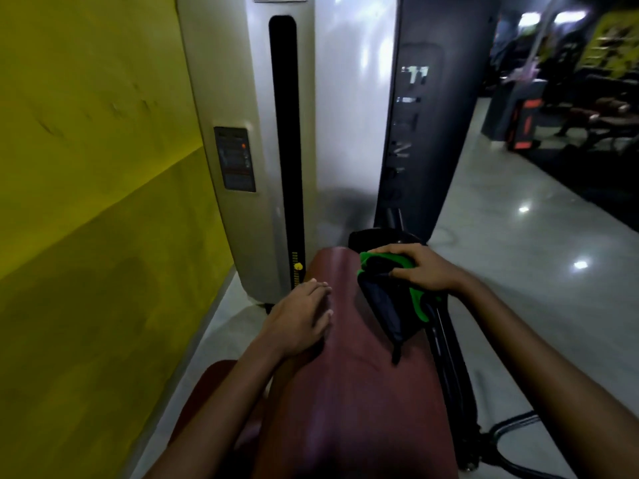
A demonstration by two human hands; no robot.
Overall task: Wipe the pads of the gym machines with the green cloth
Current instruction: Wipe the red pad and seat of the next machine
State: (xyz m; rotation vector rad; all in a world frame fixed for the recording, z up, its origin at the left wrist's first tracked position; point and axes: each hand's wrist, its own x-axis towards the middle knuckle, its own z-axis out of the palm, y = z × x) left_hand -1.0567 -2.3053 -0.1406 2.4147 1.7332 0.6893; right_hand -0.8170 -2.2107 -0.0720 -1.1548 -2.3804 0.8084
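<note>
A long maroon pad (pixel 352 382) of a gym machine runs away from me down the middle of the view. My right hand (pixel 418 269) grips the green cloth (pixel 387 299), bunched with dark folds, and holds it against the pad's far right edge. A loose end of the cloth hangs down over the pad. My left hand (pixel 299 318) rests flat on the pad's left side with its fingers straight. A second maroon pad (pixel 204 388) shows lower left, partly hidden under my left forearm.
The machine's white and grey weight tower (pixel 242 140) stands right behind the pad, with a dark panel (pixel 415 133) beside it. A yellow wall (pixel 86 167) closes the left. A black frame bar (pixel 446 344) runs along the pad's right. Shiny grey floor (pixel 518 254) and other machines lie to the right.
</note>
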